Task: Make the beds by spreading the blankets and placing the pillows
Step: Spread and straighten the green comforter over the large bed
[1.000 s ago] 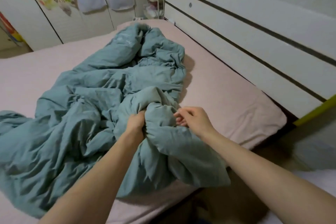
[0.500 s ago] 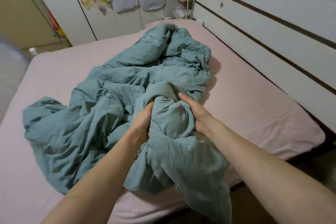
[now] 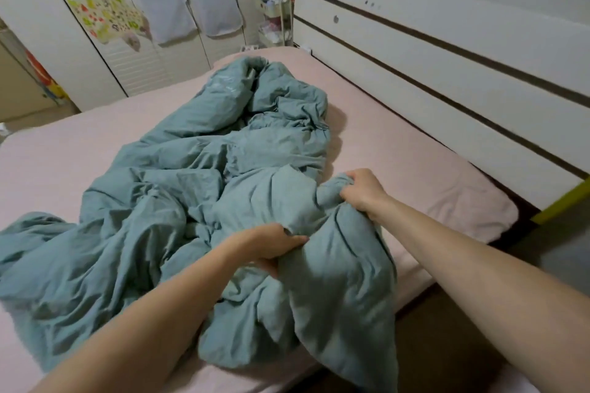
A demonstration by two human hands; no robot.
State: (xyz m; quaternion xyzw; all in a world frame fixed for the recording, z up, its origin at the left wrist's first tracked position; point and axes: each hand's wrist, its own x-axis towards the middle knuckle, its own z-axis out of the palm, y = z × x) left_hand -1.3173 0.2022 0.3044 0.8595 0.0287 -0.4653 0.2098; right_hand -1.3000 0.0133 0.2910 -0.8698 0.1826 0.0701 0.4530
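Left hand: the left hand [image 3: 271,244] has its fingers curled round a fold of the teal blanket [image 3: 178,201]. It holds the cloth tight.
Right hand: the right hand [image 3: 362,190] is past the left hand, nearer the headboard [image 3: 447,73]. Its fingers are bunched on another lump of the same blanket.
Blanket: it lies in a big crumpled heap on the pink bed sheet [image 3: 399,150]. Most of it is beyond and to the left of both hands. One end hangs off the bed edge, just under the hands.
Pillows: I can see none here.
What could go wrong, twist: both hands hold lumps, not corners, I think. If they pull now, the blanket may stay twisted and not open flat.
What could go wrong, slide: the hanging end is heavy. If a hand lets go, I think more blanket could slip down to the floor.
What could go wrong, sheet: a hard tug might drag the pink sheet loose at the near corner, beside the right hand.
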